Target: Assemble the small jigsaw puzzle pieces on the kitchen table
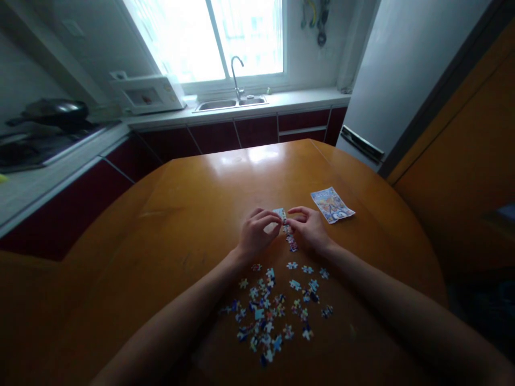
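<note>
A shiny brown wooden table [193, 209] with a rounded right side fills the near part of a kitchen, glare from the one bright window [257, 37] lying across its far end. Beyond it runs a pale counter [303, 97] over dark red cupboards [257, 131], with one sink [237, 103] of two basins, one tap [233, 69], and one white microwave [149, 94] left of them. Far left, one dark pan [66, 111] sits on the stove [68, 140]; a tall pale fridge [406, 64] stands far right. On the table, one printed sheet [332, 205] lies right of the hands, slightly creased. One narrow strip of joined puzzle pieces [291, 243] lies between the two hands, running from far to near, its middle partly covered by fingertips. The left hand [256, 231] curls from the left, thumb and forefinger tips meeting at the strip's edge; I cannot tell whether they pinch a piece. The right hand [313, 229] comes from the right, forefinger held apart from the thumb, whose tip is at the strip; its grip is also unclear. Nearer, between the forearms, lie dozens of loose pieces [259, 314], many overlapping and too crowded to count exactly, with a looser scatter to the right.
</note>
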Demonstrator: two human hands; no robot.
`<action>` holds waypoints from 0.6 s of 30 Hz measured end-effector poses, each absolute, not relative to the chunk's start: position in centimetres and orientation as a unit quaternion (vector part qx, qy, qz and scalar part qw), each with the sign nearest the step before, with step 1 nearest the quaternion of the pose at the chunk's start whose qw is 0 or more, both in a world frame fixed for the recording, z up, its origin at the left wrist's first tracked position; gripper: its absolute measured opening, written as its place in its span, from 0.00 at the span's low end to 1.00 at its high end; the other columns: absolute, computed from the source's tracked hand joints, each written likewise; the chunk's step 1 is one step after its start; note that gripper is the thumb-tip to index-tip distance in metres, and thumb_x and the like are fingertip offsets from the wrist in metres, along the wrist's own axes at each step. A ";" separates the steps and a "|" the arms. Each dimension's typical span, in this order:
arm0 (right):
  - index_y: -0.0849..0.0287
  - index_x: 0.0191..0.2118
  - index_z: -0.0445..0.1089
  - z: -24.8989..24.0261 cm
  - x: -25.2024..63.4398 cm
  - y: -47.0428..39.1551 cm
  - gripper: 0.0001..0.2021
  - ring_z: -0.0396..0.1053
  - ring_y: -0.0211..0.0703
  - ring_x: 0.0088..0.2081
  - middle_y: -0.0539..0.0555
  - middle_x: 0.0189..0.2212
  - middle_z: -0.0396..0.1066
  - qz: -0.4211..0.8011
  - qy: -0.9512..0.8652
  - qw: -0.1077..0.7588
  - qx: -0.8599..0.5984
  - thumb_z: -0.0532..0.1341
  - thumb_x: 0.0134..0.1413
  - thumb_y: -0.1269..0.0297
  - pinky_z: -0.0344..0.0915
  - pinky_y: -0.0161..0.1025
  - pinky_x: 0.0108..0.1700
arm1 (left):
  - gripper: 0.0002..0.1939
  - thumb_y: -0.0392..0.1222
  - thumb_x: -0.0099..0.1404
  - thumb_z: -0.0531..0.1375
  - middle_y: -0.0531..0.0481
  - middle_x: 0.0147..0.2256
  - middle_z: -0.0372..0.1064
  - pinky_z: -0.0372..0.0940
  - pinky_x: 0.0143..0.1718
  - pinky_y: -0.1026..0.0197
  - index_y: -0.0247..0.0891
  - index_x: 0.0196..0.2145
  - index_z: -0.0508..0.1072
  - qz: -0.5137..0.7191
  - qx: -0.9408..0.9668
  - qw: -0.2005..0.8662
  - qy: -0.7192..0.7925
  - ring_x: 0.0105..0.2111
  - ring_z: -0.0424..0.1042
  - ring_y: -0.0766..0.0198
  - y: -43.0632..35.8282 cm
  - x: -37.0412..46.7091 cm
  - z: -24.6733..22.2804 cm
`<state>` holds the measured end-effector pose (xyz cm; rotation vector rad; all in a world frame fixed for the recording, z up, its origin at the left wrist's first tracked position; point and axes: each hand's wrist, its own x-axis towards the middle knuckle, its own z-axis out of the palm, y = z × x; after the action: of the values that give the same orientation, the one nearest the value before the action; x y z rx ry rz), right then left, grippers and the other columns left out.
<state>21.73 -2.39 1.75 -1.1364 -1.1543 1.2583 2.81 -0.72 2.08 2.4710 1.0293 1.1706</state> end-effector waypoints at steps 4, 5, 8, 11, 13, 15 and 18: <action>0.58 0.41 0.71 1.0 22.4 -1.5 0.12 0.75 0.46 0.29 0.54 0.28 0.77 0.433 -0.539 0.524 -0.498 0.62 0.52 0.59 0.70 0.40 0.31 | 0.04 0.40 0.65 0.63 0.48 0.37 0.79 0.67 0.43 0.52 0.42 0.34 0.79 0.386 0.846 0.098 0.356 0.38 0.72 0.58 -0.1 1.9 1.4; 0.58 0.41 0.72 0.7 22.7 -1.2 0.11 0.75 0.46 0.31 0.54 0.29 0.77 0.399 -0.551 0.528 -0.508 0.60 0.54 0.60 0.70 0.41 0.32 | 0.04 0.41 0.65 0.63 0.49 0.37 0.79 0.68 0.43 0.52 0.42 0.34 0.79 0.384 0.846 0.099 0.356 0.37 0.72 0.58 0.0 1.7 1.3; 0.57 0.40 0.73 -0.3 23.3 -0.6 0.09 0.74 0.47 0.31 0.54 0.29 0.76 0.333 -0.580 0.515 -0.537 0.58 0.54 0.63 0.69 0.42 0.34 | 0.04 0.41 0.65 0.64 0.50 0.37 0.80 0.68 0.42 0.53 0.43 0.34 0.80 0.381 0.849 0.114 0.349 0.37 0.71 0.59 0.1 1.3 0.8; 0.57 0.38 0.74 -0.8 23.6 -0.5 0.09 0.73 0.46 0.31 0.53 0.29 0.76 0.317 -0.612 0.486 -0.538 0.57 0.55 0.65 0.68 0.42 0.36 | 0.03 0.41 0.64 0.64 0.51 0.37 0.80 0.68 0.41 0.54 0.44 0.34 0.80 0.371 0.850 0.128 0.352 0.36 0.71 0.59 0.2 1.3 0.4; 0.57 0.36 0.75 -0.8 23.6 -0.7 0.09 0.73 0.46 0.32 0.53 0.30 0.76 0.311 -0.629 0.470 -0.536 0.57 0.56 0.67 0.68 0.42 0.36 | 0.03 0.40 0.64 0.65 0.51 0.37 0.80 0.68 0.41 0.54 0.44 0.35 0.80 0.364 0.848 0.137 0.359 0.36 0.70 0.59 0.3 1.4 0.1; 0.57 0.35 0.75 -0.6 23.5 -0.9 0.08 0.72 0.45 0.32 0.54 0.31 0.76 0.298 -0.644 0.454 -0.539 0.57 0.55 0.69 0.67 0.42 0.36 | 0.04 0.39 0.63 0.65 0.51 0.37 0.80 0.68 0.41 0.54 0.44 0.36 0.80 0.356 0.847 0.148 0.366 0.37 0.70 0.58 0.4 1.4 0.0; 0.56 0.35 0.76 -0.3 23.4 -1.3 0.09 0.70 0.45 0.35 0.54 0.34 0.74 0.264 -0.686 0.429 -0.526 0.58 0.55 0.72 0.66 0.42 0.39 | 0.05 0.39 0.62 0.66 0.52 0.36 0.79 0.68 0.39 0.55 0.44 0.37 0.80 0.348 0.841 0.154 0.384 0.36 0.69 0.59 0.4 1.3 -0.1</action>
<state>23.39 -1.26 -0.34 -1.3118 -1.7116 0.6580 1.29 0.43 -0.10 2.4109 1.1017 0.9981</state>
